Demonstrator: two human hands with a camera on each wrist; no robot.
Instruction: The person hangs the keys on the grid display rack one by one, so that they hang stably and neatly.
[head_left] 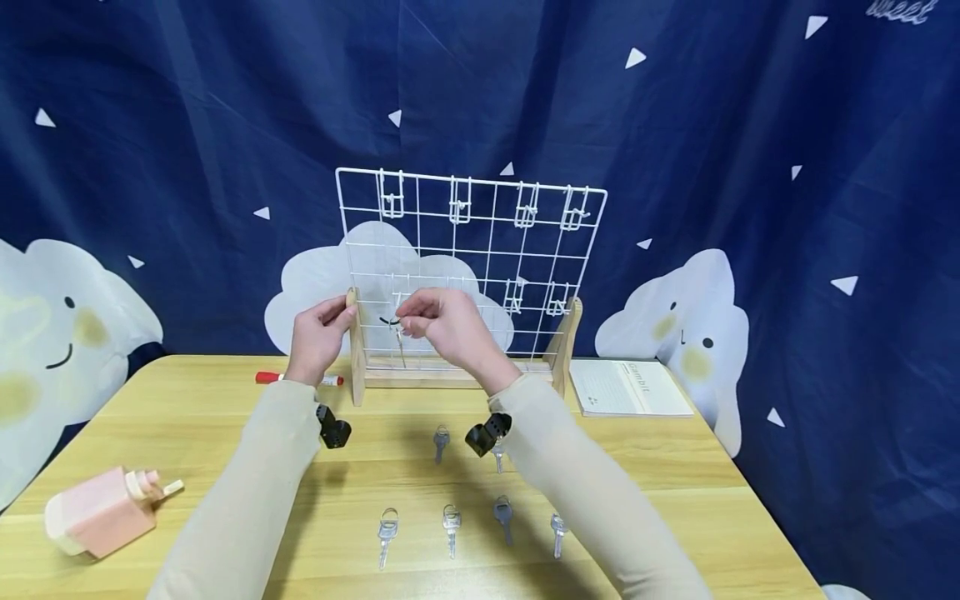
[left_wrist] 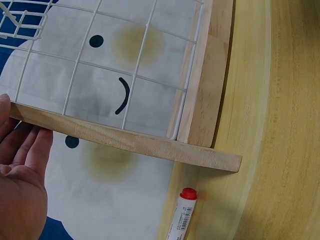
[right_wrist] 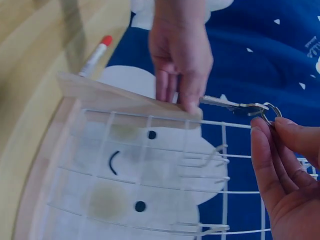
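Note:
A white wire grid stands in a wooden frame, with wire hooks along its top and more lower down. My left hand grips the frame's left wooden upright near its top, thumb on one side and fingers on the other. By its ring, a silver key is pinched between thumb and fingers of my right hand. That hand is in front of the grid's lower left part; in the head view the key hangs below the fingertips, and the hand partly covers nearby hooks.
Several silver keys with rings lie spread on the wooden table. A red-capped marker lies left of the frame, a notebook to the right. On the near left lies a pink pump bottle. A blue curtain hangs behind.

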